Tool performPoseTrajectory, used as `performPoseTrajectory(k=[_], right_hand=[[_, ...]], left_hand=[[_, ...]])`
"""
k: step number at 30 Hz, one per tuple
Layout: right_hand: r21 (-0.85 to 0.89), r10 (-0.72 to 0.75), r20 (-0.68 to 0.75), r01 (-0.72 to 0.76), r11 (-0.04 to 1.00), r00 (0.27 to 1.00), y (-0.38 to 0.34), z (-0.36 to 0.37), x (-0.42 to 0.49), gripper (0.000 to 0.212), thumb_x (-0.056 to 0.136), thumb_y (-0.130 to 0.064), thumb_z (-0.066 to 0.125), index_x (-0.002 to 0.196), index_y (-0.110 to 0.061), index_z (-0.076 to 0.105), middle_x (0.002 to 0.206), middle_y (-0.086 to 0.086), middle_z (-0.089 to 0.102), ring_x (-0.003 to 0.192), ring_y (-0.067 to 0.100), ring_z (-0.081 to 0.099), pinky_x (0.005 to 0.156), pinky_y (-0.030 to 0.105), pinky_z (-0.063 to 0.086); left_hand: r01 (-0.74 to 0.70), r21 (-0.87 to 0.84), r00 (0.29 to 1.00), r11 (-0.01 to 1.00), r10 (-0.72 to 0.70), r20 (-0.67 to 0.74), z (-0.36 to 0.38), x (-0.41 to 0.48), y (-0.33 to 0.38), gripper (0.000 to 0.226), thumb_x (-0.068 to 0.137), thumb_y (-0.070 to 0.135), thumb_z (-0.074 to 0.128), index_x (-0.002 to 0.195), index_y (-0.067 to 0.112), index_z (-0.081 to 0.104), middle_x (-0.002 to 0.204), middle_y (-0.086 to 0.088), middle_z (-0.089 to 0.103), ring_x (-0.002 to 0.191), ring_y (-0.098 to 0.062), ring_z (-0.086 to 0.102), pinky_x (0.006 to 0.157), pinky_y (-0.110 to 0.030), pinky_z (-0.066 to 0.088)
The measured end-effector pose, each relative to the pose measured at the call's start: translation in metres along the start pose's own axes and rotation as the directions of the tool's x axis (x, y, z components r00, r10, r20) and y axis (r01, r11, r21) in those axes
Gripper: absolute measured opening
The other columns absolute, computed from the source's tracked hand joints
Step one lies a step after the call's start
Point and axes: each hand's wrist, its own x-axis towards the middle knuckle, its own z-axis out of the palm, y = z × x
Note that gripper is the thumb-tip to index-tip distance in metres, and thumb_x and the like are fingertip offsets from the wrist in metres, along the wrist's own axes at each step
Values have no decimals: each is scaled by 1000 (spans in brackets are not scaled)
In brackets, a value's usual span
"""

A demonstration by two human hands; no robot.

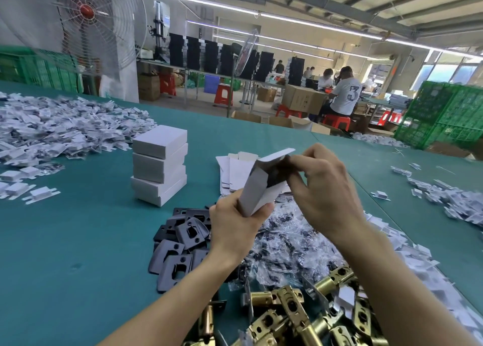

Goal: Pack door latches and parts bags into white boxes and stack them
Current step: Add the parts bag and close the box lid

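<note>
My left hand (235,225) grips the lower end of a white box (258,189) held tilted above the table, its top flap open. My right hand (324,189) has its fingers curled at the open mouth, pinching something dark there; I cannot tell what it is. A stack of three shut white boxes (159,168) stands to the left. Flat unfolded boxes (232,170) lie behind my hands. Brass door latches (285,311) are heaped at the near edge, clear parts bags (290,243) under my right wrist, dark strike plates (177,243) beside my left forearm.
The green table (78,241) carries a big pile of white inserts and bags (52,128) at far left and more white inserts (449,202) at right. A large fan (88,19) and green crates (444,113) stand beyond the table's edge. People sit working in the background.
</note>
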Motion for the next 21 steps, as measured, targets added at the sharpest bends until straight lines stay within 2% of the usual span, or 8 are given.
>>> performPoseTrajectory(k=[3, 6, 8, 10, 12, 15, 17, 21], right_hand=[[97, 48, 256, -76, 992, 965, 15, -1, 4, 27, 100, -23, 46, 107, -30, 71, 92, -4, 44, 90, 11, 45, 78, 35, 46], [287, 22, 183, -75, 955, 983, 18, -2, 2, 35, 99, -15, 46, 107, -39, 70, 90, -4, 49, 88, 0, 48, 72, 7, 35], [331, 48, 24, -53, 942, 999, 17, 3, 0, 35, 95, -6, 51, 98, -37, 68, 87, -1, 58, 81, 4, 53, 71, 14, 41], [318, 104, 16, -103, 943, 994, 16, 14, -3, 27, 92, -2, 53, 90, -26, 66, 85, 0, 64, 75, 9, 57, 70, 31, 49], [213, 108, 259, -166, 963, 960, 14, 31, -7, 20, 93, -6, 53, 93, -21, 66, 89, -2, 67, 75, 10, 60, 73, 40, 55], [64, 31, 650, -95, 993, 759, 4, 62, -15, 19, 95, -15, 54, 107, -21, 67, 104, 0, 70, 90, 14, 65, 85, 42, 56], [74, 5, 714, -84, 994, 700, -8, 81, -18, 22, 95, -17, 56, 113, -19, 68, 112, 4, 70, 98, 18, 66, 91, 41, 55], [128, -64, 680, -32, 991, 731, -38, 114, -15, 33, 92, -35, 60, 119, -17, 64, 119, 7, 63, 112, 26, 58, 93, 41, 50]], left_hand=[[41, 9, 999, 999, -41, 21, -1, 2, -2, 26, 75, 26, 88, 65, 35, 65, 69, 9, 66, 54, -9, 49, 47, -22, 41], [61, 15, 998, 998, -61, 32, -5, 8, -1, 25, 74, 27, 89, 69, 37, 67, 68, 12, 68, 55, -8, 57, 49, -23, 46], [97, -6, 995, 995, -97, 18, -12, 14, 2, 24, 73, 25, 89, 72, 35, 67, 67, 10, 70, 63, -14, 66, 54, -30, 57], [121, -49, 993, 991, -121, -13, -23, 24, 6, 31, 75, 21, 88, 78, 40, 64, 79, 13, 71, 76, -21, 72, 64, -41, 62], [121, -76, 991, 990, -125, -56, -36, 36, 11, 33, 77, 19, 87, 82, 40, 62, 88, 12, 70, 84, -24, 72, 69, -47, 63], [134, -88, 982, 987, -144, -125, -56, 55, 16, 23, 77, 25, 87, 80, 35, 66, 85, 9, 73, 84, -22, 71, 68, -48, 63], [161, -118, 973, 980, -178, -150, -66, 63, 17, 20, 76, 28, 88, 81, 34, 69, 82, 13, 73, 78, -16, 70, 60, -41, 63], [211, -185, 959, 960, -239, -150, -75, 70, 14, 20, 75, 26, 88, 87, 29, 72, 78, 14, 73, 83, -15, 70, 54, -33, 60]])
